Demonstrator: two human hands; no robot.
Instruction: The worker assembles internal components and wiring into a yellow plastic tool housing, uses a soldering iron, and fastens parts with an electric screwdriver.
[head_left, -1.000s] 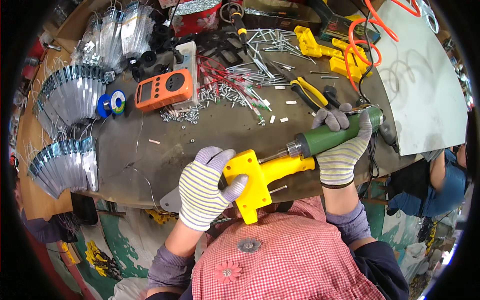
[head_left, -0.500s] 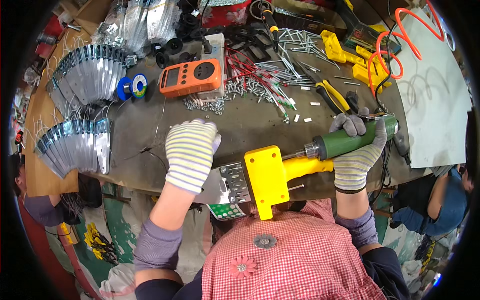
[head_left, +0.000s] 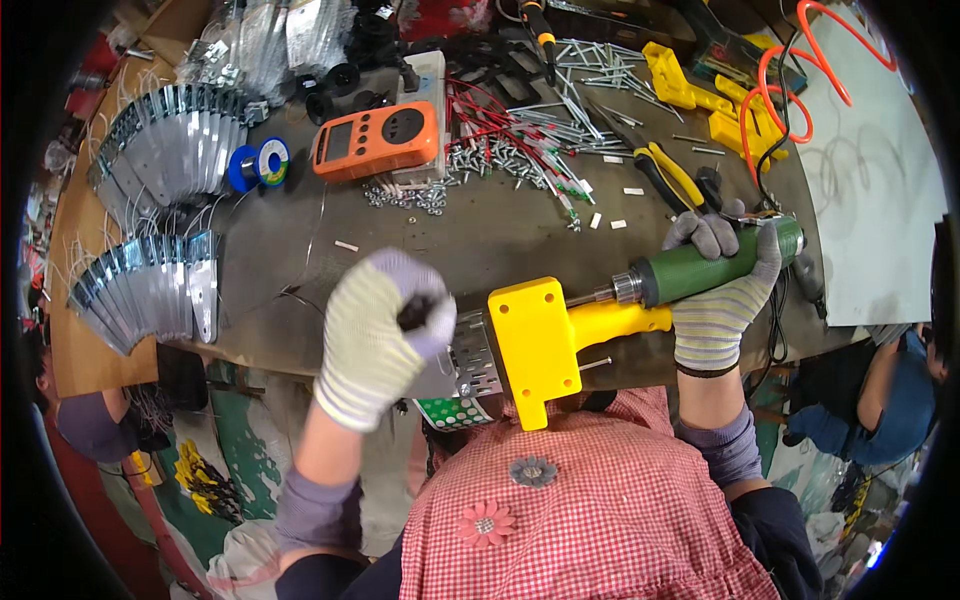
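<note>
My right hand (head_left: 716,320) is wrapped round a green power screwdriver (head_left: 705,268). Its bit points left, reaching the edge of a yellow plastic housing (head_left: 534,345) with a pistol-like handle. A screw (head_left: 597,362) sticks out from the housing's right side, below the handle. Left of the housing is a slotted metal plate (head_left: 473,357), partly behind my left hand (head_left: 380,335). That hand is blurred, its fingers and thumb curled into a ring over the plate; anything between the fingertips is hidden. Both hands wear striped gloves.
An orange multimeter (head_left: 377,142) lies behind loose screws (head_left: 510,160) and red wires. Pliers (head_left: 668,178) and yellow housings (head_left: 680,85) are at the back right. Metal blades (head_left: 160,285) fan out at left beside a blue solder spool (head_left: 258,166). Green-dotted material (head_left: 452,412) hangs under the plate.
My left hand has turned from a knuckles-up fist to a ring of curled fingers, nearer the housing. A small white piece now shows behind it. The screwdriver has stayed almost in place.
</note>
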